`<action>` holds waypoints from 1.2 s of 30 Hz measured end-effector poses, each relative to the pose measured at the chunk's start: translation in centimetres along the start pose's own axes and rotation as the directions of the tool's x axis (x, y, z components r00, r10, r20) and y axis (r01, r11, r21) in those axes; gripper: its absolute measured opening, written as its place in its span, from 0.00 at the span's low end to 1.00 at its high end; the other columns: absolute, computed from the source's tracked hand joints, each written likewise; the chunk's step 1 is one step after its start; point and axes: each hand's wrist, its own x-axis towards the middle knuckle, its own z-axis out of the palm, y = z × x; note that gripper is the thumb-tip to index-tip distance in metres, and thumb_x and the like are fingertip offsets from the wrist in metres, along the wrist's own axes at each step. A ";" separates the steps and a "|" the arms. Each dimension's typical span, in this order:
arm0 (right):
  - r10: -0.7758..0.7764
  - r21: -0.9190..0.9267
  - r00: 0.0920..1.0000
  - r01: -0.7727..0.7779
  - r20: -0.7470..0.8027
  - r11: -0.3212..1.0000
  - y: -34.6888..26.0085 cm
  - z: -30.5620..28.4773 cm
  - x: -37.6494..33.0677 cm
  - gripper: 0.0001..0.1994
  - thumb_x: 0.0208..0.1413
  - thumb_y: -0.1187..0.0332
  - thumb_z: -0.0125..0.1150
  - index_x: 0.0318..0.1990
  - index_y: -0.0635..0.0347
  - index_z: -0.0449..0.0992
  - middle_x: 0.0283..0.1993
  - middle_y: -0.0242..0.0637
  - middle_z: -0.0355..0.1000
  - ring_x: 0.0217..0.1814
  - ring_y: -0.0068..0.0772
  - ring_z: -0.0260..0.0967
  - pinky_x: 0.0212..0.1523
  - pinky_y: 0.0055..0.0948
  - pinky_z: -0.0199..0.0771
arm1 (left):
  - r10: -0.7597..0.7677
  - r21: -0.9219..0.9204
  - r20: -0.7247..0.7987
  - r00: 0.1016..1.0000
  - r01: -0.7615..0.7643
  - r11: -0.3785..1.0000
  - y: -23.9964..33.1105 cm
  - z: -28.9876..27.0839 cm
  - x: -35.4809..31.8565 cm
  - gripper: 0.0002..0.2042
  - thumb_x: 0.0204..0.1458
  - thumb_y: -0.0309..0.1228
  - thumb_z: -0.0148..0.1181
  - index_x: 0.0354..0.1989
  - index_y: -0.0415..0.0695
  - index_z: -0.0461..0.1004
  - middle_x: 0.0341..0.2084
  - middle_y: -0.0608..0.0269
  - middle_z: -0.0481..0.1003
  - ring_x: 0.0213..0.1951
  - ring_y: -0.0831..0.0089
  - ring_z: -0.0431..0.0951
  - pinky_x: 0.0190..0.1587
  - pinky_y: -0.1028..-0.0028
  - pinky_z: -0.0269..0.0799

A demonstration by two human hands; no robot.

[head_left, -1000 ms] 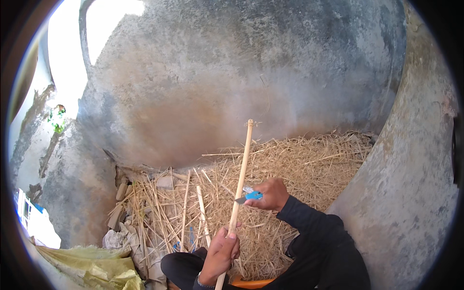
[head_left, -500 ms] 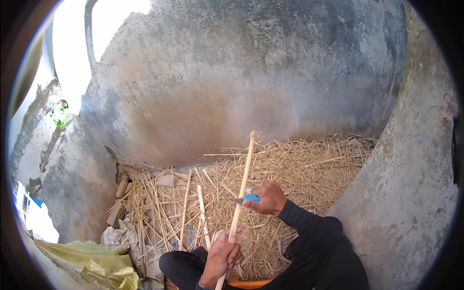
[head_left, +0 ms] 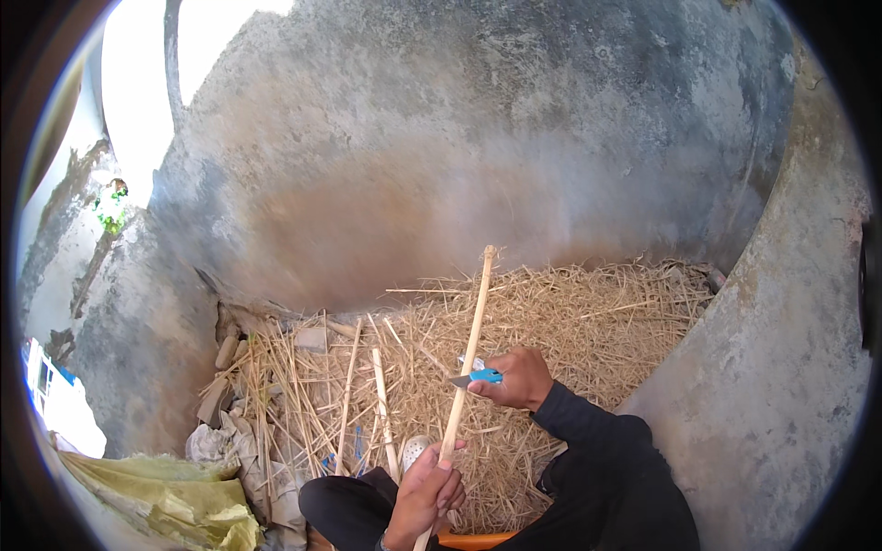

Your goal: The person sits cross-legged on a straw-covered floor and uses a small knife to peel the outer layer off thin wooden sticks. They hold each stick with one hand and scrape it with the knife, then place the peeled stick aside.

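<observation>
Here the left hand (head_left: 427,491) clamps the tilted bamboo stick (head_left: 467,354) low, while the right hand (head_left: 524,378) grips a blue-handled knife (head_left: 476,377) against it.

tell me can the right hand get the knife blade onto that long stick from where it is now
Probably yes: the right hand holds the blue-handled knife with its blade right at the long stick, which the left hand grips lower down; nothing lies between.

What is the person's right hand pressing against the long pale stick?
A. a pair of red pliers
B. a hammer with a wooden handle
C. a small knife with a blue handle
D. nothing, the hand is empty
C: the right hand holds a small blue-handled knife with its blade against the stick, while the left hand has its grip on the stick lower down.
</observation>
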 end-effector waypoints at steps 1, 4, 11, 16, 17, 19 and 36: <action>0.016 0.011 1.000 -0.016 -0.009 1.000 0.3 0.0 0.2 0.33 0.48 0.29 0.50 0.15 0.51 0.77 0.10 0.36 0.66 0.13 0.38 0.66 0.16 0.36 0.63 | 0.001 0.037 -0.004 1.000 -0.001 0.999 0.0 -0.1 0.0 0.16 0.64 0.31 0.42 0.58 0.39 0.58 0.12 0.74 0.54 0.14 0.83 0.52 0.23 0.80 0.53; 0.117 0.009 0.991 -0.117 -0.063 0.993 3.0 -0.3 0.9 0.35 0.47 0.28 0.49 0.13 0.52 0.75 0.10 0.36 0.65 0.12 0.37 0.65 0.16 0.36 0.62 | 0.008 0.098 -0.034 0.999 -0.005 0.995 -0.4 0.0 -0.1 0.16 0.64 0.33 0.44 0.55 0.38 0.60 0.11 0.74 0.55 0.13 0.83 0.53 0.21 0.81 0.53; 0.495 -0.083 0.847 -0.516 -0.193 0.852 13.3 -1.5 2.7 0.39 0.50 0.27 0.42 0.12 0.57 0.71 0.10 0.38 0.61 0.14 0.41 0.62 0.18 0.40 0.60 | 0.191 0.566 0.019 0.981 -0.168 0.807 -6.5 -4.3 -0.2 0.08 0.61 0.32 0.48 0.42 0.42 0.61 0.17 0.72 0.60 0.18 0.83 0.60 0.20 0.82 0.56; 0.468 -0.133 0.841 -0.514 -0.270 0.847 13.8 -3.4 2.5 0.40 0.48 0.25 0.43 0.10 0.56 0.69 0.09 0.35 0.62 0.13 0.38 0.62 0.17 0.38 0.60 | 0.086 0.419 -0.013 0.996 -0.073 0.905 -5.4 -1.7 -1.0 0.12 0.62 0.34 0.48 0.48 0.41 0.61 0.16 0.73 0.60 0.17 0.83 0.60 0.19 0.82 0.56; 0.470 -0.101 0.843 -0.508 -0.262 0.855 13.0 -3.5 2.5 0.40 0.48 0.25 0.43 0.10 0.56 0.69 0.09 0.34 0.62 0.13 0.38 0.62 0.17 0.38 0.60 | 0.075 0.453 -0.008 0.997 -0.064 0.889 -6.2 -3.1 -0.5 0.13 0.62 0.35 0.48 0.49 0.40 0.60 0.16 0.73 0.60 0.17 0.83 0.59 0.19 0.82 0.56; 0.445 -0.082 0.878 -0.463 -0.175 0.883 11.1 -3.5 2.3 0.39 0.48 0.26 0.44 0.11 0.56 0.71 0.10 0.34 0.63 0.13 0.38 0.64 0.18 0.38 0.61 | 0.041 0.372 -0.008 0.999 -0.035 0.927 -5.0 -2.6 -0.4 0.15 0.62 0.34 0.47 0.53 0.39 0.60 0.14 0.73 0.58 0.15 0.83 0.57 0.20 0.82 0.55; 0.357 -0.012 0.917 -0.365 -0.178 0.931 11.8 -2.4 2.2 0.39 0.49 0.26 0.42 0.12 0.58 0.69 0.09 0.36 0.60 0.13 0.41 0.62 0.18 0.40 0.59 | 0.161 0.517 -0.032 0.986 -0.122 0.847 -5.5 -2.3 -1.1 0.20 0.61 0.38 0.47 0.57 0.39 0.58 0.14 0.75 0.59 0.16 0.85 0.59 0.18 0.84 0.55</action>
